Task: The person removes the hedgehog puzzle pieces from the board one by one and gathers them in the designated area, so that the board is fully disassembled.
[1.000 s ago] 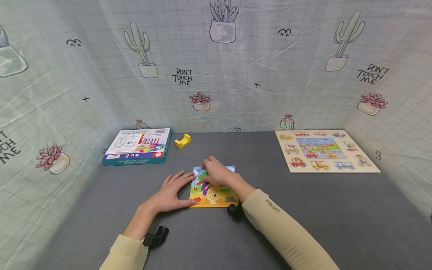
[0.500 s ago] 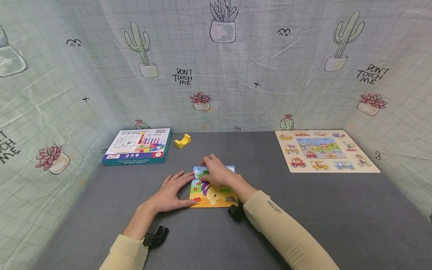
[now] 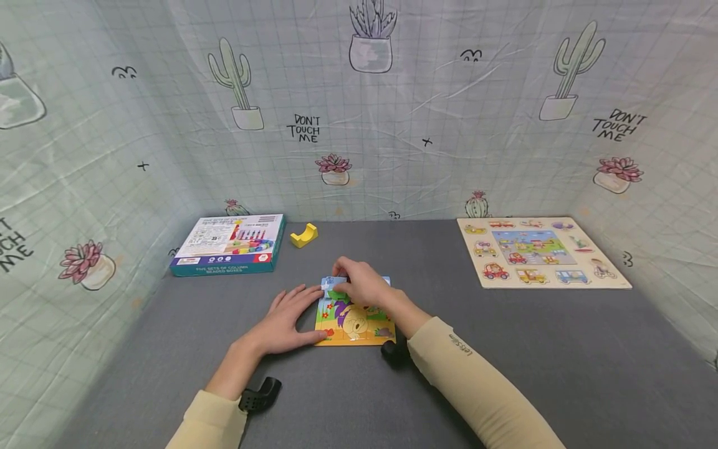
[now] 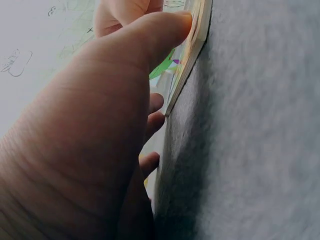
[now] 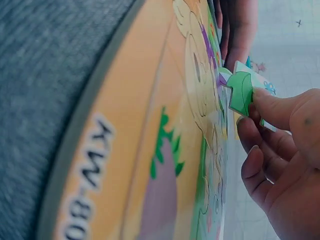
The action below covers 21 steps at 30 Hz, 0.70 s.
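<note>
A picture puzzle board (image 3: 367,340) with a yellow cartoon figure and an orange border lies flat on the table in front of the person. The right hand (image 3: 361,284) reaches over its upper part and pinches a green and pale-blue puzzle piece (image 5: 241,94) between thumb and fingers. In the right wrist view the piece stands tilted over the board's face. The left hand (image 3: 285,323) lies along the board's left side, fingers spread. Its thumb (image 4: 167,27) touches the near left corner, with the other fingertips at the upper left edge. The right hand covers the board's upper middle.
A teal and white box (image 3: 230,243) lies at the back left, beside a yellow curved block (image 3: 304,235). A wooden vehicle puzzle (image 3: 477,274) lies at the back right. A patterned cloth (image 3: 381,181) hangs behind the grey table (image 3: 336,399).
The puzzle piece has turned in the right hand's fingers, with more of its pale-blue part showing at the board's upper left. The right hand has shifted slightly; the left stays put.
</note>
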### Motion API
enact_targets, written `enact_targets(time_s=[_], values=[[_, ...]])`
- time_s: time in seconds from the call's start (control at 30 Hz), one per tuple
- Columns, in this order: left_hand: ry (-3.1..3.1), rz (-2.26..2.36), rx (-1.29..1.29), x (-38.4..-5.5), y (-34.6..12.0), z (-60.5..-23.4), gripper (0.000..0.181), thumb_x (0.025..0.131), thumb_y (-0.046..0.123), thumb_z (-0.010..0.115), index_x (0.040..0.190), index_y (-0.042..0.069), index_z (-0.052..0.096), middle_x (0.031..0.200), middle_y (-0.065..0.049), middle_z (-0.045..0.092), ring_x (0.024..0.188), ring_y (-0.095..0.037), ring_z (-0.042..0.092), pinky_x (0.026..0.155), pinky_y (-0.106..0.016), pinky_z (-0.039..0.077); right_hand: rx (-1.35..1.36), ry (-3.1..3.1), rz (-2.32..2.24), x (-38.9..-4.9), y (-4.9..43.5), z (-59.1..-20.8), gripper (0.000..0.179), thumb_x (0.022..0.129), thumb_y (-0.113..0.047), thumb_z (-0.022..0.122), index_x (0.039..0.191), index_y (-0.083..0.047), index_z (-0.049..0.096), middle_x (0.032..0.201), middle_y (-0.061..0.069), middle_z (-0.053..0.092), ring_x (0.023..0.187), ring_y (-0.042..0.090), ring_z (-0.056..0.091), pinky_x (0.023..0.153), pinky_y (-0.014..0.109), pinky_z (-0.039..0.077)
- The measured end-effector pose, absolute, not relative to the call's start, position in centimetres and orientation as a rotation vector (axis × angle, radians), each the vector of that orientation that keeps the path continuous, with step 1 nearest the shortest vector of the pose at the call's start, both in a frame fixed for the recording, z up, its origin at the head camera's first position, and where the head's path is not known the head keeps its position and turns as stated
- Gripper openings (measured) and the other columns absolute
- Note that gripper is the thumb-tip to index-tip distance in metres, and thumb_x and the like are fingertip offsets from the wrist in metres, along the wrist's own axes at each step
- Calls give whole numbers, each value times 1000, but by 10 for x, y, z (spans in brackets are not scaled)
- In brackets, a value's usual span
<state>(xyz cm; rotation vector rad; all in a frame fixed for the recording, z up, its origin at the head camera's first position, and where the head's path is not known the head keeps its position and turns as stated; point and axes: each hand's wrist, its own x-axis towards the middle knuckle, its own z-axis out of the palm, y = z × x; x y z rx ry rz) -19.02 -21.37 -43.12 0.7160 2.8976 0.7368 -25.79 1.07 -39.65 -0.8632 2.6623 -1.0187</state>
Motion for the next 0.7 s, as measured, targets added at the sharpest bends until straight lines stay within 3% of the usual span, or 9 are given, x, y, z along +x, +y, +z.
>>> enact_targets(time_s=[0.7], values=[[2937,631,680,-189,-209,-432,89,84,69,66,153,18,45,159,-4,38,149,-36,21,115,-66,5,-801,2572,-1313,-271,65,-382,17,99,-12,68,114,-7,61,98,4,65,83,19,59,75,33,49]])
